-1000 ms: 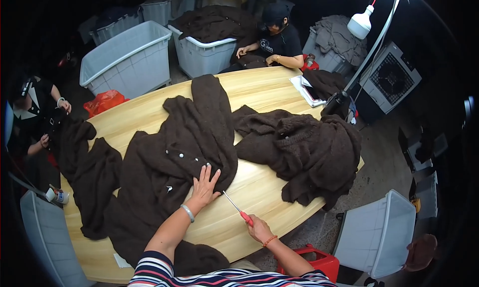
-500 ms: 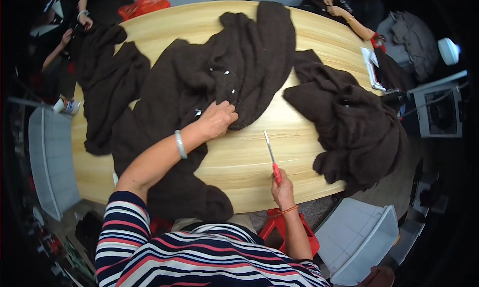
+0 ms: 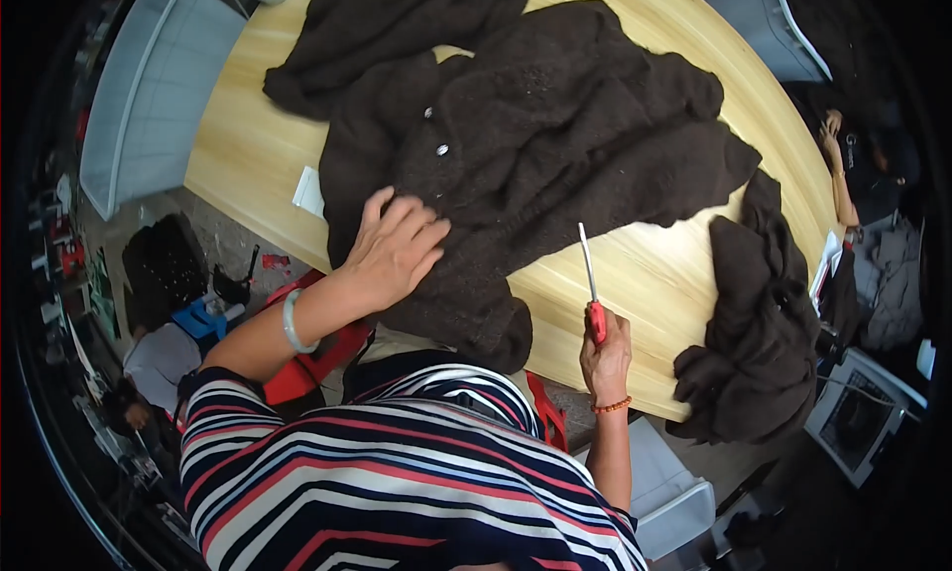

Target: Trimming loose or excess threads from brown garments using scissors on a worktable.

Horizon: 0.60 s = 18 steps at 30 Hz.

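Note:
A dark brown knitted garment (image 3: 555, 125) lies spread in folds across the wooden table. Two small shiny white pieces (image 3: 442, 149), like buttons, show on it. My left hand (image 3: 397, 244) rests on or just over its near left part, fingers spread and slightly blurred, holding nothing that I can see. In my right hand (image 3: 607, 358) is a red-handled tool (image 3: 596, 318), its slim straight metal shaft pointing away from me; its exact kind does not show. The shaft is over the table, just right of the garment's edge.
More dark brown garments lie at the table's far left (image 3: 397, 25) and right (image 3: 764, 333). A white card (image 3: 308, 192) is beside the left edge. Grey plastic bins (image 3: 149, 95) stand around the wooden table (image 3: 253, 159). Another person's hand (image 3: 831, 125) is at far right.
My view has turned left. My left hand has let go of the bunched fabric and spread its fingers nearer to me. The garment lies flatter. My right hand still holds the red-handled tool.

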### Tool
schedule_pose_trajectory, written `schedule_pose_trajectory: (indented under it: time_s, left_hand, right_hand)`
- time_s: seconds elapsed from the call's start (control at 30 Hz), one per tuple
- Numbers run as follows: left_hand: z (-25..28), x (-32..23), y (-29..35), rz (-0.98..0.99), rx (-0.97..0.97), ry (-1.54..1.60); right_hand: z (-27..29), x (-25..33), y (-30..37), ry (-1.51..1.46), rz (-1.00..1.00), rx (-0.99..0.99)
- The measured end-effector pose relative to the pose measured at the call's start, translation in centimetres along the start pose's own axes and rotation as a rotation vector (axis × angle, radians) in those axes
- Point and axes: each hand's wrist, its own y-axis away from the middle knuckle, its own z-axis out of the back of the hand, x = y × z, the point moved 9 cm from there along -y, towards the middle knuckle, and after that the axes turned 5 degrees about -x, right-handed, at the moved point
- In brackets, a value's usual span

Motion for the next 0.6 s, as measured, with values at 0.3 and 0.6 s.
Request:
schedule_pose_trajectory:
  time_s: [0.3,0.6]
  left_hand:
    - [-7.2,6.3,-6.6,0.152,-0.279,0.09]
    - [-13.0,2.5,-5.3,-0.015,-0.092,-0.151]
  right_hand:
    - [-1.2,7.9,-1.9,0.068,0.206,0.125]
    - [-2.0,10.0,-1.6,0.38,0.3,0.377]
